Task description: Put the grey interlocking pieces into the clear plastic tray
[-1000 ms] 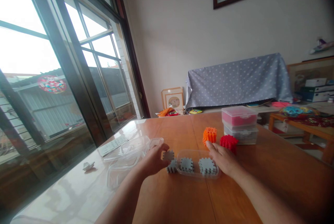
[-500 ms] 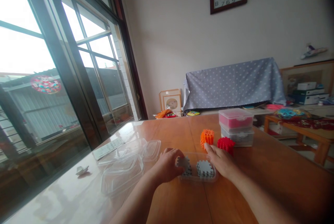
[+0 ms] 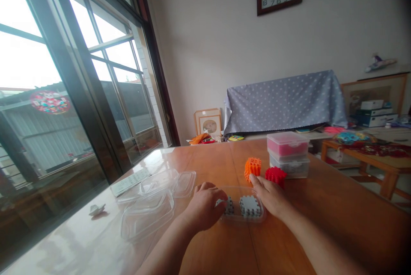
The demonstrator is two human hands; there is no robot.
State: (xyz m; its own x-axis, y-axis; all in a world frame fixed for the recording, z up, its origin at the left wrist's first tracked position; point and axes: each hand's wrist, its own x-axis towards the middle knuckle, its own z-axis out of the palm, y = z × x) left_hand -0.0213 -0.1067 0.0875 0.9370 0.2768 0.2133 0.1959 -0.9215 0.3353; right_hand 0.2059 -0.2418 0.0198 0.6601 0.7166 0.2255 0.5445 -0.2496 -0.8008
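A clear plastic container [image 3: 236, 219] on the table holds two stacks of grey interlocking puzzle tiles with notched edges. My left hand [image 3: 205, 206] reaches over the container's left end, its thumb and fingers curled around the left grey stack [image 3: 230, 206] and partly hiding it. The right grey stack [image 3: 250, 205] lies flat and uncovered. Beside the container's right end is my right hand [image 3: 269, 196], fingers stretched forward and resting against the container's side. An orange notched block [image 3: 253, 167] stands just beyond those fingertips, and a red notched block [image 3: 276, 175] sits behind the hand.
Two stacked plastic boxes [image 3: 288, 155], the top one pink inside, stand at the back right. To the left lie several clear lids and containers [image 3: 147, 215], a printed sheet [image 3: 130, 183] and a small crumpled grey piece [image 3: 96, 210]. A low wooden table [image 3: 385, 161] stands beyond the right edge.
The grey tile in my left hand was tilted up and now lies lower, nearly flat on the left stack. My right hand stays by the container. The view has shifted slightly.
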